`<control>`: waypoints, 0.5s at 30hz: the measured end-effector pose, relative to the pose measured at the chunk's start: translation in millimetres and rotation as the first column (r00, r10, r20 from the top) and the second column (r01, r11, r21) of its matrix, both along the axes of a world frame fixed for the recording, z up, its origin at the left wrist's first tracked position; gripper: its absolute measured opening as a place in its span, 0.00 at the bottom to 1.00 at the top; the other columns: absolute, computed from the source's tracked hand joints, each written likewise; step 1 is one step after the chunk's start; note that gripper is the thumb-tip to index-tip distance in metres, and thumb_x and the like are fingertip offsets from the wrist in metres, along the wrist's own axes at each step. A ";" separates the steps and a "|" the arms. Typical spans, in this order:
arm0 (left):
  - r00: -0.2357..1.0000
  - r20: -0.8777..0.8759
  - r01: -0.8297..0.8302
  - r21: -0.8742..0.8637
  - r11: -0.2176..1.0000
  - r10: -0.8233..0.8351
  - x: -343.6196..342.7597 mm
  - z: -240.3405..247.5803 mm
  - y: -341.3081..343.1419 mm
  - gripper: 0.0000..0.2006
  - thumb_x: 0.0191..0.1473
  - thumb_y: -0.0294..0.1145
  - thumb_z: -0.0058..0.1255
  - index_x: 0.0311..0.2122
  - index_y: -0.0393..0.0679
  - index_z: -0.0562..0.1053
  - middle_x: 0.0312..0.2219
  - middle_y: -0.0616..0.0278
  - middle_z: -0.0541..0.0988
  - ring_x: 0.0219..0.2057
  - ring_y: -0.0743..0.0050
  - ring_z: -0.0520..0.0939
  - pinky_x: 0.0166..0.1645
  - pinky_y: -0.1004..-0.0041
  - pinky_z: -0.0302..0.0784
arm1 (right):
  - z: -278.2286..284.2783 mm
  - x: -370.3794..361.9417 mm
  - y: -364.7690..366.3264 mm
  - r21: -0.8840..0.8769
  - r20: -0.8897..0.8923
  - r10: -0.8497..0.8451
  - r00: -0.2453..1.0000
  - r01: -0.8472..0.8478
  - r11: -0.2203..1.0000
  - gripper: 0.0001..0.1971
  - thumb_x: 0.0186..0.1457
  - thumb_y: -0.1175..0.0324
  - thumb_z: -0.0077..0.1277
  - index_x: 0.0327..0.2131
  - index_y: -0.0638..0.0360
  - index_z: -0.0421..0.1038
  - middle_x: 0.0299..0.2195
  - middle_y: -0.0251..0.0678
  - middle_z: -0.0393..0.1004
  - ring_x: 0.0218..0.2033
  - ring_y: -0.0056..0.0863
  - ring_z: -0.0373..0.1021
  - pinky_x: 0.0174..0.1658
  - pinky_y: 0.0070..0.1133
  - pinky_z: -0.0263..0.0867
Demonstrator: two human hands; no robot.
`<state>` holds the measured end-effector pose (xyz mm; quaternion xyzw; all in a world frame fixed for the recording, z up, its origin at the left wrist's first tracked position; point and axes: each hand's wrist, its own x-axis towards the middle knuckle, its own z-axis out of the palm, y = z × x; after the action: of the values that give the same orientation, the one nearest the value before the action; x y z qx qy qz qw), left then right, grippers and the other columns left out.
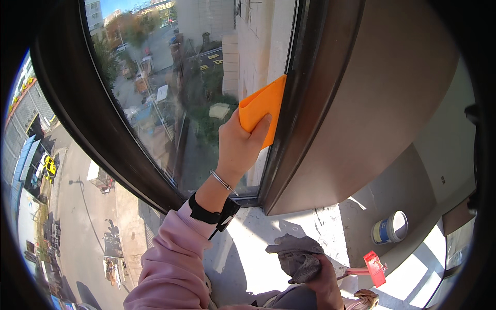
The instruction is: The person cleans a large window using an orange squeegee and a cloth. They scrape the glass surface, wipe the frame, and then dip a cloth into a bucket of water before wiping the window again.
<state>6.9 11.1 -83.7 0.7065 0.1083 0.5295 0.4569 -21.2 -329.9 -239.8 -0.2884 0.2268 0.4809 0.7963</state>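
My left hand is raised in front of the window glass, its thumb and fingers closed around a folded orange cloth. The cloth's upper right corner meets the dark frame at the right side of the pane. A bracelet and a black band circle my left wrist, below which a pink sleeve begins. Low down on the right, my right hand grips a crumpled grey rag, which hangs over its fingers above my lap. Some of the right hand's fingers are hidden behind the rag.
A white sill or ledge lies beneath the window. To the right are a white bucket with a blue and yellow label and a red plastic tool with a handle. Past the dark frame on the left, a street shows far below.
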 end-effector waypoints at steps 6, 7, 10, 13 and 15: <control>0.994 -0.106 -0.037 -0.095 0.995 0.027 -1.5 -49.6 -8.0 0.16 0.50 0.35 0.56 0.40 0.34 0.72 0.25 0.51 0.79 0.27 0.61 0.82 0.33 0.75 0.74 | 10.9 -10.6 0.2 -0.095 -0.035 -0.019 0.999 0.016 0.995 0.21 0.56 0.66 0.39 0.51 0.65 0.62 0.48 0.46 0.69 0.50 0.42 0.66 0.55 0.37 0.61; 0.998 -0.062 -0.031 -0.068 0.997 0.027 -4.2 -59.5 -9.6 0.16 0.50 0.35 0.56 0.40 0.34 0.72 0.25 0.51 0.79 0.27 0.61 0.82 0.33 0.75 0.75 | 13.7 -13.5 -0.1 -0.108 -0.020 -0.023 1.000 0.021 0.994 0.21 0.56 0.66 0.39 0.51 0.65 0.62 0.48 0.46 0.69 0.50 0.41 0.66 0.55 0.37 0.61; 0.999 -0.037 -0.017 -0.195 0.981 0.010 -4.7 -85.9 -13.6 0.16 0.50 0.35 0.56 0.39 0.34 0.72 0.23 0.51 0.78 0.24 0.61 0.81 0.31 0.74 0.74 | 21.8 -18.5 0.3 -0.126 0.031 -0.046 0.998 0.050 0.991 0.21 0.56 0.65 0.39 0.52 0.65 0.62 0.49 0.45 0.69 0.50 0.41 0.66 0.56 0.37 0.60; 0.998 0.019 0.056 -0.300 0.952 -0.053 -2.2 -104.2 -13.0 0.16 0.51 0.36 0.56 0.40 0.35 0.73 0.22 0.53 0.78 0.24 0.64 0.81 0.31 0.73 0.74 | 25.8 -20.9 -0.3 -0.128 0.019 -0.046 0.999 0.048 0.991 0.21 0.56 0.65 0.39 0.52 0.65 0.62 0.49 0.45 0.69 0.51 0.41 0.66 0.56 0.37 0.59; 0.971 -0.214 0.077 -0.131 0.988 -0.104 -3.2 -113.3 -14.4 0.15 0.51 0.36 0.56 0.40 0.36 0.73 0.23 0.55 0.79 0.24 0.67 0.82 0.31 0.74 0.75 | 25.3 -21.2 -3.3 -0.079 -0.014 -0.021 1.000 0.020 0.997 0.21 0.56 0.65 0.39 0.52 0.65 0.62 0.49 0.45 0.69 0.51 0.40 0.65 0.56 0.36 0.59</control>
<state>3.7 -3.3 -197.0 0.7358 0.1580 0.4188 0.5082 -42.4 -333.1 -214.5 -0.3138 0.2544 0.4653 0.7876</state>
